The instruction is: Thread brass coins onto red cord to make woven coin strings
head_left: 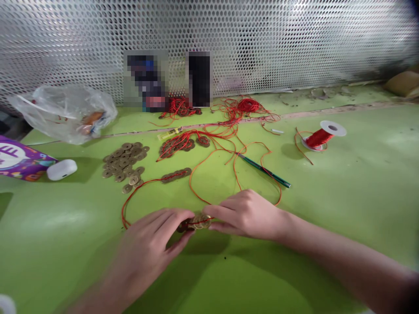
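A short row of overlapping brass coins (199,221), with red cord running along it, is held up between my two hands. My left hand (157,237) pinches the left end between thumb and fingers. At the right end, my right hand (244,213) grips the coins and cord with thumb and forefinger; its other fingers are curled. Beyond them lies another strung row of coins (176,175), with a red cord (123,209) looping from its left end toward my left hand. Loose brass coins (122,161) are heaped to the left.
Farther back are a corded coin bundle (176,147), a tangle of red cord (248,105), a yellow lighter (169,133) and a green pen-like tool (265,170). A spool (319,138) stands right. A plastic bag (65,113) and white earbud case (62,169) lie left.
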A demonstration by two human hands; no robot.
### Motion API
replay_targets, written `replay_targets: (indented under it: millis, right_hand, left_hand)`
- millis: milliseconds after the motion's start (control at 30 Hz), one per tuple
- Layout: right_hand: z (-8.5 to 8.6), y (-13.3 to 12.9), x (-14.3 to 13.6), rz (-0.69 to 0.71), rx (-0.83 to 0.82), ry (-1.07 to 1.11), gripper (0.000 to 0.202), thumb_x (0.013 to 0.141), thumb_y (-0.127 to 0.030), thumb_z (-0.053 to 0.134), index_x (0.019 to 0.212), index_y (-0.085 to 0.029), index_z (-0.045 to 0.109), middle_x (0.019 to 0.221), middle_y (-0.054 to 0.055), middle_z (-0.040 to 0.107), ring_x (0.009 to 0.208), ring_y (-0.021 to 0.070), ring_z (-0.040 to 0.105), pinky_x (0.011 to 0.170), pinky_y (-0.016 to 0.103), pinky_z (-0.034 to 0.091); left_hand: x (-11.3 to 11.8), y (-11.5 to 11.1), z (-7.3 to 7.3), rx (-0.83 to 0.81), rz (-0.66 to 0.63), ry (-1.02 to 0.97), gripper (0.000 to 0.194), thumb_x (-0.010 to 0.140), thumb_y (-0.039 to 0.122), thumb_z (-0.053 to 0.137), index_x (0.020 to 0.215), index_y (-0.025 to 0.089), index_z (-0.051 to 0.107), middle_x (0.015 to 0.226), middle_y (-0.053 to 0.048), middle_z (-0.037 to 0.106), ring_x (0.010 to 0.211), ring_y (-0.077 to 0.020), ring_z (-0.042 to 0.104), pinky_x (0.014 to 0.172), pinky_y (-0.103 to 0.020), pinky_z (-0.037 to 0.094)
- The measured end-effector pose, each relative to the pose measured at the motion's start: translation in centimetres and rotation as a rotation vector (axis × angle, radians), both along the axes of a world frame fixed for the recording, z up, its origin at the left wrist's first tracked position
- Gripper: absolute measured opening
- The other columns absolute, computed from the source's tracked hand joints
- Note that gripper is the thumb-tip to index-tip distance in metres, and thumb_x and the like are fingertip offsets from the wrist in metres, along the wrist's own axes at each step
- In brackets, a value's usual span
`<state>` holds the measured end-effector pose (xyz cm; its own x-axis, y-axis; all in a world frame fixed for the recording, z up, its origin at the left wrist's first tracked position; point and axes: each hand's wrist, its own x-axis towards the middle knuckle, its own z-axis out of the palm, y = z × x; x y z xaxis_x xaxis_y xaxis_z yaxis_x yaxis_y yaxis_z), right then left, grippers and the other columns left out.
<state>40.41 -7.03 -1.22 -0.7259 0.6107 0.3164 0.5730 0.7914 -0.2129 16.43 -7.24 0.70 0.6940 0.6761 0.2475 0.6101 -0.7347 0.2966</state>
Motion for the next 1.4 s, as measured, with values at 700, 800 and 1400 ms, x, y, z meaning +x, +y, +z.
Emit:
replay_targets:
  millis: [700, 800, 1400]
  right_hand:
    - [0.0, -0.1, -0.5, 0.011, -0.017, -0.044, 0.031, 0.101, -0.036, 0.033, 0.103, -0.018, 0.059, 0.061, -0.002, 0.057, 0.048, 0.0090, 0.044, 0.044, 0.028, 0.017]
    - [0.0, -0.2, -0.7, 0.015, -0.046, -0.048, 0.031, 0.101, -0.037, 0.033, 0.102, -0.019, 0.058, 0.062, -0.002, 0.058, 0.048, 0.0090, 0.045, 0.043, 0.027, 0.017]
    - [-0.2, -0.2, -1.8, -0.048, -0.031, -0.012, 0.024, 0.098, -0.040, 0.039, 0.101, -0.022, 0.055, 0.062, -0.004, 0.062, 0.044, 0.0090, 0.049, 0.039, 0.025, 0.020]
  left_hand:
    - [0.1, -0.3, -0.4, -0.098, 0.007, 0.010, 0.013, 0.094, 0.027, 0.046, 0.104, 0.023, 0.055, 0.090, -0.001, 0.069, 0.080, -0.0213, 0.066, 0.068, -0.035, 0.052]
    - [0.1, -0.3, -0.2, -0.103, 0.011, 0.000, 0.014, 0.093, 0.029, 0.050, 0.105, 0.024, 0.055, 0.090, -0.001, 0.069, 0.080, -0.0215, 0.066, 0.067, -0.035, 0.053]
    - [-0.2, -0.1, -0.5, -0.090, 0.065, -0.090, 0.012, 0.084, 0.024, 0.057, 0.095, 0.028, 0.059, 0.080, -0.002, 0.071, 0.070, -0.0217, 0.069, 0.059, -0.031, 0.057]
